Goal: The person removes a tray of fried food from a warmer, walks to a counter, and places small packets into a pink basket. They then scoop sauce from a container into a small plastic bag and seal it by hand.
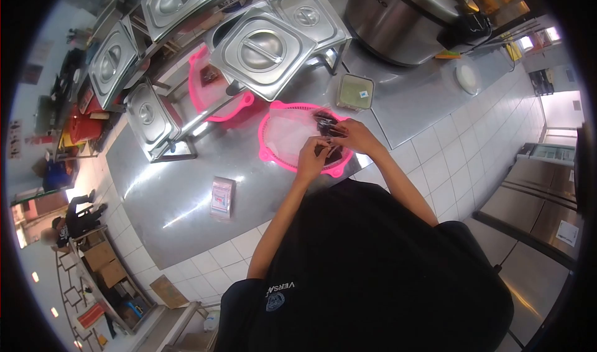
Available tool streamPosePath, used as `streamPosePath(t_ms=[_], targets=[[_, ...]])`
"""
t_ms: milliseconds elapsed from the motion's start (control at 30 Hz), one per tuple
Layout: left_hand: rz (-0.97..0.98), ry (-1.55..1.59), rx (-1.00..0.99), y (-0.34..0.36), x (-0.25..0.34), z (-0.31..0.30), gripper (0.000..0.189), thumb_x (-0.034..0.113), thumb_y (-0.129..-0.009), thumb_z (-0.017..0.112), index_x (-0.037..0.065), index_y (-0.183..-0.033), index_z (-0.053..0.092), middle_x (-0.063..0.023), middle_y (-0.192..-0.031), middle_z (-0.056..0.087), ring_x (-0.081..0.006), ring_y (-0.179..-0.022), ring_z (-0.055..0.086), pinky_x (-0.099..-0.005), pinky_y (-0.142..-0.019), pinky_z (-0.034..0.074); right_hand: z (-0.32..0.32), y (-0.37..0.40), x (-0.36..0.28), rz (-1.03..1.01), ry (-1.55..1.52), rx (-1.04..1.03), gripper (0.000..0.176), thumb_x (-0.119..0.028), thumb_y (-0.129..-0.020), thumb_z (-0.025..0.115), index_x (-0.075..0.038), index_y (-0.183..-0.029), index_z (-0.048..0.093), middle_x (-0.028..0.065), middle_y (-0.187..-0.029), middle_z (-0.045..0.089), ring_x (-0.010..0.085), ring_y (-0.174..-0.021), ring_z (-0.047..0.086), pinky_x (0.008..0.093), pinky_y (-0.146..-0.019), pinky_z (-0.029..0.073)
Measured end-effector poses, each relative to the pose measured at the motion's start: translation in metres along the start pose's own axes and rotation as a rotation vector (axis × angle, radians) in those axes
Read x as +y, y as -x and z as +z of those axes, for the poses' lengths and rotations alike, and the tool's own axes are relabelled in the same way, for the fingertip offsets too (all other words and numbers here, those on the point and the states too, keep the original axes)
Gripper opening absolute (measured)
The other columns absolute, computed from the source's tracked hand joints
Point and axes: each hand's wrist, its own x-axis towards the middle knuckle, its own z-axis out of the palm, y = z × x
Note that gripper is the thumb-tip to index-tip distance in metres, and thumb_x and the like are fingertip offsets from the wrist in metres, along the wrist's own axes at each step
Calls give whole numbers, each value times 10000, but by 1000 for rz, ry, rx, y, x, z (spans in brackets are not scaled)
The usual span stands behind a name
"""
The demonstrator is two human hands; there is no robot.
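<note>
Over the right part of a pink basket [263,142], my two hands are close together. My left hand [313,157] is closed, with its fingers pinched at a dark, shiny piece. My right hand [357,137] bends its fingers over the same dark spot, and its fingertips meet those of the left. A dark item in clear, glossy plastic [325,122] lies in the basket just beyond the fingers. White translucent plastic sheets [289,133] cover the basket's left part. What exactly sits between the fingers is too small and partly hidden.
A second pink basket [231,112] stands partly under a rack of lidded steel pans [264,53]. Beyond the near basket is a square container with green contents [356,92]. A small printed packet [221,198] lies on the steel table [180,196]. A large cooker [404,22] stands far right.
</note>
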Motion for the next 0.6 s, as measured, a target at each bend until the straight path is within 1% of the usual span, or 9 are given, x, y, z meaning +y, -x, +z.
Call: streamPosePath(t_ms=[67, 167, 267, 367, 400, 467, 500, 600], targets=[[-43, 31, -39, -1, -3, -1, 102, -13, -871, 668, -26, -945, 599, -134, -1075, 653, -169, -849, 667, -291, -756, 529, -1, -1, 9, 11, 38, -59, 187, -209, -852, 621, -33, -887, 673, 193, -899, 661, 390, -845, 637, 473, -775, 501], [-142, 27, -110, 1, 4, -6, 89, -4, -905, 648, -28, -969, 591, -97, -1081, 633, -102, -855, 621, -254, -730, 505, -1, -3, 15, 57, 25, 45, 198, -215, -867, 607, -36, -903, 681, 192, -917, 660, 389, -843, 638, 468, -774, 504], [-79, 119, -160, 2, -7, -5, 75, -17, -918, 624, -19, -984, 587, -104, -1101, 639, -126, -896, 625, -266, -770, 507, 7, -3, 17, -3, -16, 214, 232, -257, -870, 619, -39, -915, 686, 192, -904, 660, 385, -828, 641, 463, -771, 506], [-102, 166, -212, 4, -6, -5, 68, -15, -927, 615, -11, -985, 579, -123, -1161, 639, -152, -967, 625, -282, -829, 506, 2, 2, 7, 95, -138, -61, 267, -297, -858, 665, -44, -940, 684, 177, -907, 641, 364, -899, 615, 450, -812, 488], [-112, 172, -220, 6, -3, -5, 65, -15, -929, 612, -10, -984, 577, -128, -1178, 637, -159, -990, 622, -287, -846, 503, 7, 7, 10, 44, -64, -28, 292, -321, -841, 674, -52, -954, 685, 163, -933, 645, 351, -941, 603, 450, -827, 486], [-122, 188, -225, 6, 0, -6, 61, -14, -934, 607, -6, -983, 572, -140, -1212, 632, -173, -1036, 615, -297, -881, 498, 13, 10, 14, 25, -20, 31, 255, -290, -840, 662, -53, -932, 684, 154, -946, 647, 349, -956, 603, 452, -835, 489], [-122, 164, -230, 6, 1, -6, 63, -4, -932, 615, -11, -979, 574, -135, -1189, 639, -168, -1023, 617, -290, -872, 501, 16, 11, 16, 15, 6, 58, 237, -274, -840, 656, -53, -921, 684, 149, -953, 648, 348, -964, 603, 453, -838, 490], [-105, 58, -211, 8, 9, -5, 82, 18, -924, 635, -19, -969, 578, -128, -1137, 656, -162, -990, 625, -283, -855, 508, 17, 4, 16, 21, 141, -38, 165, -167, -820, 629, -38, -876, 714, 170, -1012, 671, 353, -976, 638, 455, -822, 529]])
